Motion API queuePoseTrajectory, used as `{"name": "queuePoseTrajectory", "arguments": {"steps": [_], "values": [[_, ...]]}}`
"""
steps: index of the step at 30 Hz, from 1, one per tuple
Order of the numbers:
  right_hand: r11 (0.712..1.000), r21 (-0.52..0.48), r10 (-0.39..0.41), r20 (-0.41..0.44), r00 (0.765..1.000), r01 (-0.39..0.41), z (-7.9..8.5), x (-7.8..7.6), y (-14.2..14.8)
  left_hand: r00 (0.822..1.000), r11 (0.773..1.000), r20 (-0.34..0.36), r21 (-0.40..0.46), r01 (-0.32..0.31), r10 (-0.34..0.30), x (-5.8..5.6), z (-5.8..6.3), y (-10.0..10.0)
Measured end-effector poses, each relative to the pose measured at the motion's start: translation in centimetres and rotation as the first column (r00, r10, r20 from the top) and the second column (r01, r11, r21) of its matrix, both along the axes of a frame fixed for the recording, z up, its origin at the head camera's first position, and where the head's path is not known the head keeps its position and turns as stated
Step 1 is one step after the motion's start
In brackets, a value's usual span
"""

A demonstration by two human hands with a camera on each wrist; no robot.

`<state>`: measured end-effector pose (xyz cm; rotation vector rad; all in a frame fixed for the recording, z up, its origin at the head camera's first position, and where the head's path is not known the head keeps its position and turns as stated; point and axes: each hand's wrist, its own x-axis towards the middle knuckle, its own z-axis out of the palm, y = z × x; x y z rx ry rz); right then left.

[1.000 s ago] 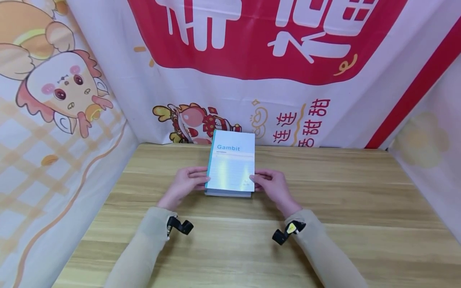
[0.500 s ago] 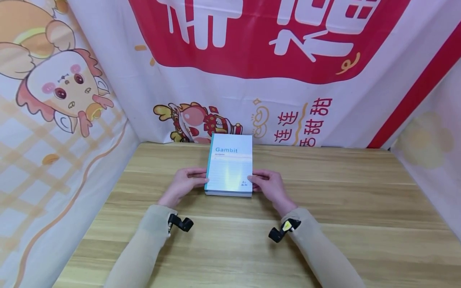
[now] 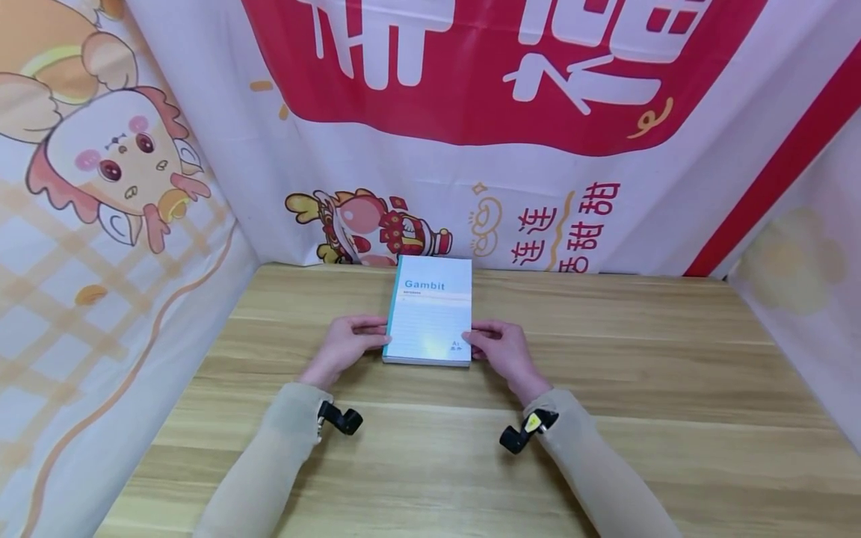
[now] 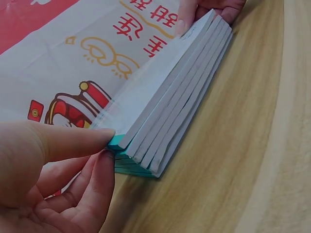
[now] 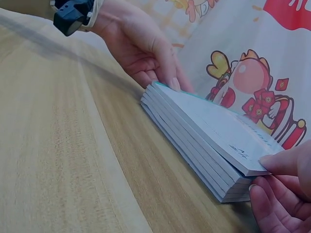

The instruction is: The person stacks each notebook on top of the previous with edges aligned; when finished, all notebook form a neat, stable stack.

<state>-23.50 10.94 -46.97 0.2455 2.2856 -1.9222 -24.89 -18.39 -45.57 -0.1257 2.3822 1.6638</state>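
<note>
A white notebook [image 3: 432, 314] with a teal spine and "Gambit" on its cover lies on top of a stack of similar notebooks [image 4: 187, 109] on the wooden table. My left hand [image 3: 341, 345] pinches its near left corner, thumb on the teal spine and a finger just below. On the other side, my right hand [image 3: 504, 351] pinches the near right corner, with the thumb on the cover. The right wrist view shows a slim gap under the top notebook [image 5: 209, 121] at that corner. The edges below line up roughly, slightly fanned.
A white cloth [image 3: 430, 172] with red panels and cartoon prints hangs right behind the stack. More printed cloth [image 3: 81, 314] walls the left side, and another sheet [image 3: 794, 299] the right. Bare wooden tabletop [image 3: 430, 463] lies in front of the hands.
The top notebook has come down toward me and now lines up with the stack below, whose front face stuck out earlier. Both hands stay on it; the right has shifted slightly left.
</note>
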Motion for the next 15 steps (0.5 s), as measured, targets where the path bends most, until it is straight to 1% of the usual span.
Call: {"name": "queuePoseTrajectory", "arguments": {"steps": [5, 15], "values": [[1.0, 0.014, -0.008, 0.004, 1.0, 0.008, 0.03, -0.08, -0.03, 1.0, 0.999, -0.007, -0.034, 0.001, -0.001, -0.1, -0.35, 0.09], [1.0, 0.014, -0.02, -0.016, 1.0, 0.02, -0.01, -0.13, -0.33, 1.0, 1.0, -0.01, -0.023, -0.009, 0.009, 0.12, -0.62, 0.07]]}}
